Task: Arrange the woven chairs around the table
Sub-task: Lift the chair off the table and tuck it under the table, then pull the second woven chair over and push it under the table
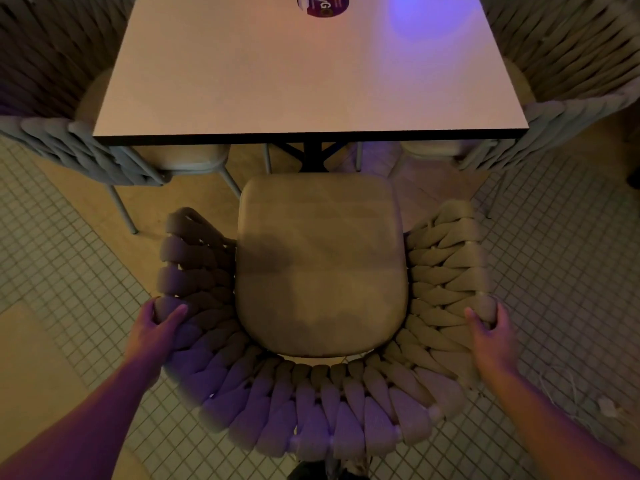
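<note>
You have three woven chairs in view around one desk (311, 81). Your left hand (156, 327) and right hand (488, 330) each grip a side rim of the near chair (322, 271), which faces the desk edge. The left chair (86, 147) and right chair (561, 119) sit tucked under the desk's sides.

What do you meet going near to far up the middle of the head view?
Woven chair back → seat cushion → table base → white tabletop → round sticker.
</note>
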Demonstrator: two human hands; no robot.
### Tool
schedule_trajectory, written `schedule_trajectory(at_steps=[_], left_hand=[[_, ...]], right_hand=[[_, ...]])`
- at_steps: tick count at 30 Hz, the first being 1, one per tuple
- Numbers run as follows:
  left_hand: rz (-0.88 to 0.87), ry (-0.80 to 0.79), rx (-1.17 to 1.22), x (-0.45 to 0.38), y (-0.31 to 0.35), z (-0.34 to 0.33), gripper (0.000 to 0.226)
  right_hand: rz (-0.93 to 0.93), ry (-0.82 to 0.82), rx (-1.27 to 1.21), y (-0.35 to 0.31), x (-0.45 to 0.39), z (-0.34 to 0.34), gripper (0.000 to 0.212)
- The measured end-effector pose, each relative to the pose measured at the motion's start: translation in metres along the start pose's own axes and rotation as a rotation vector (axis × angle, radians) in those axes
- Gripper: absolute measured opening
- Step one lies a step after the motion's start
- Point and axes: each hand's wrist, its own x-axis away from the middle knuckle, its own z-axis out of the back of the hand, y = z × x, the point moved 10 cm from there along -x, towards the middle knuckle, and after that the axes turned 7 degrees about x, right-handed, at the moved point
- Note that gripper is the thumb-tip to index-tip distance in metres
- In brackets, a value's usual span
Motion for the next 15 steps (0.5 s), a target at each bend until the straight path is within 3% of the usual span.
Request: schedule_trajectory(at_steps=[3,5,7,9,12,15], left_hand=[[0.019,-0.010,-0.045,0.002,0.007,-0.003,0.038],[0.006,0.026,-0.154,0.005,0.018,0.000,0.055],[-0.056,0.081,-0.315,0.013,0.040,0.003,0.066],[-0.168,0.093,-0.401,0.030,0.075,-0.011,0.061],[-0.281,0.020,-0.320,0.072,0.131,-0.067,0.056],[-0.283,-0.215,-0.262,0.127,0.171,-0.158,0.051]], right_hand=[[-0.014,-0.026,0.007,0.002,-0.001,-0.001,0.050],[-0.027,-0.058,-0.001,0.003,0.000,-0.001,0.050],[-0.033,-0.085,-0.012,0.002,0.002,0.003,0.053],[-0.058,-0.110,-0.039,0.001,0.002,0.012,0.060],[-0.096,-0.168,-0.098,0.003,-0.007,0.035,0.062],[-0.103,-0.214,-0.110,0.008,-0.032,0.072,0.054]])
